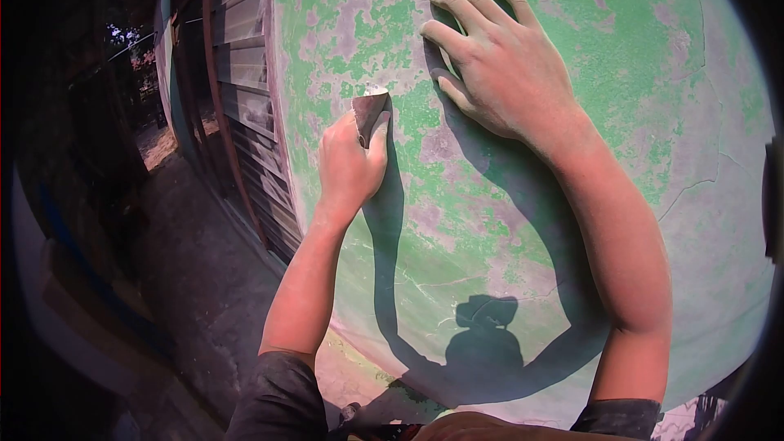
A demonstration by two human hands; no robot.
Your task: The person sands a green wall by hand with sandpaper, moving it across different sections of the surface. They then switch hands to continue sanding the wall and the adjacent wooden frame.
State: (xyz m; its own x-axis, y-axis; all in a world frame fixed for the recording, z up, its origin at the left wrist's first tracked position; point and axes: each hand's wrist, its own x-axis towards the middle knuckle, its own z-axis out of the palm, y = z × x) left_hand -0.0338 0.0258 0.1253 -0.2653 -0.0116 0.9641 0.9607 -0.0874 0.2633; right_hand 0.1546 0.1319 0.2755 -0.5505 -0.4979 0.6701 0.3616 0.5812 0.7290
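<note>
A wall (523, 220) with flaking green paint and pale bare patches fills most of the view. My left hand (353, 151) is closed around a scraper (369, 108); its wide metal blade meets the wall at a bare patch, while the handle is hidden in my fist. Whitish flakes show at the blade's edge. Higher up and to the right, my right hand (502, 57) rests its spread fingertips on the painted surface, with nothing in it. Pale dust coats those fingers.
Left of the wall is a louvred window (243, 82) in a brown wooden frame. A shaded walkway (204, 302) runs along the left. Thin cracks (690, 188) cross the wall's right side. My shadow (482, 351) falls low on the wall.
</note>
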